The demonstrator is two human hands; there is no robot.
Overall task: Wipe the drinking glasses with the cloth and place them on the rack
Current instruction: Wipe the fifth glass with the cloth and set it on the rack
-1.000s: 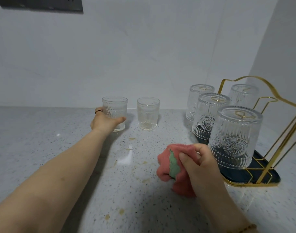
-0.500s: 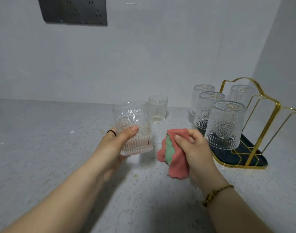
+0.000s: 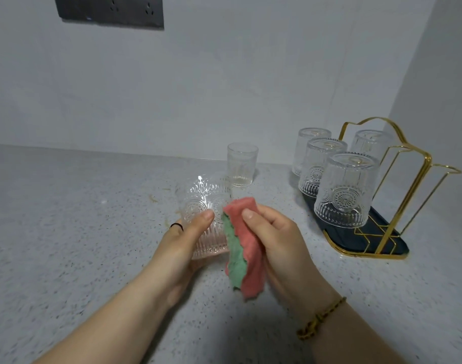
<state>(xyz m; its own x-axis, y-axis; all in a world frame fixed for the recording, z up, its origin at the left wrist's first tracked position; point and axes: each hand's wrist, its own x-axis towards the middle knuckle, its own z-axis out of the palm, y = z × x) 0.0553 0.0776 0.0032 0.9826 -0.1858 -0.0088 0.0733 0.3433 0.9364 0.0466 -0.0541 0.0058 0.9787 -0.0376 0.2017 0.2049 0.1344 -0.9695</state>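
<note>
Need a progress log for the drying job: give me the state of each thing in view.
left hand, grips the held glass.
held glass, tilted, mouth away.
right hand, grips the cloth.
cloth, bunched, against or beside the held glass.
lone glass, upright on the counter.
four racked glasses, upside down.
rack, on the counter, holding four glasses.

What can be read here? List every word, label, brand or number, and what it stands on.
None readable. The held glass and the racked glasses carry only embossed patterns; the cloth and rack are plain; the wall socket panel shows holes only, any marking too small to tell.
</note>
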